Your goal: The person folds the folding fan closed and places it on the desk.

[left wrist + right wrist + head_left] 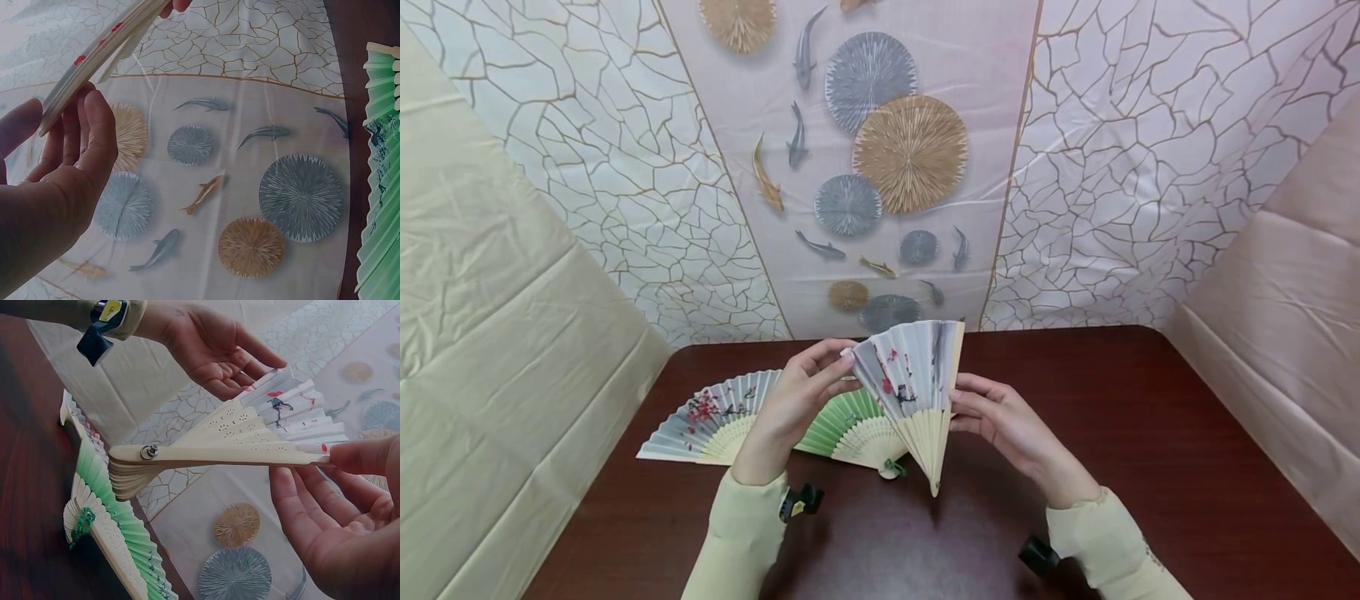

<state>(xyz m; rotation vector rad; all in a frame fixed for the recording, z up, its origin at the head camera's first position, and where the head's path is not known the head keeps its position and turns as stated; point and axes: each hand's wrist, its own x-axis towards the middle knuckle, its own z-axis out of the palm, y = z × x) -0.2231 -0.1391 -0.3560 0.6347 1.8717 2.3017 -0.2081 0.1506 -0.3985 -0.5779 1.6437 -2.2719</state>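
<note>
Fans, three; hands, two

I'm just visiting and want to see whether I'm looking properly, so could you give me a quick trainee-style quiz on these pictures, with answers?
1. How many fans can be seen in the head view?
2. True or false: the raised fan is folded fully closed.
3. What is at the green fan's narrow end: (a) a red ribbon, (b) a green cord, (c) a brass bell?

Key:
1. Three: the raised fan, the green fan and the grey blossom fan.
2. False; it is partly spread, held by the left hand and right hand.
3. b.
</note>
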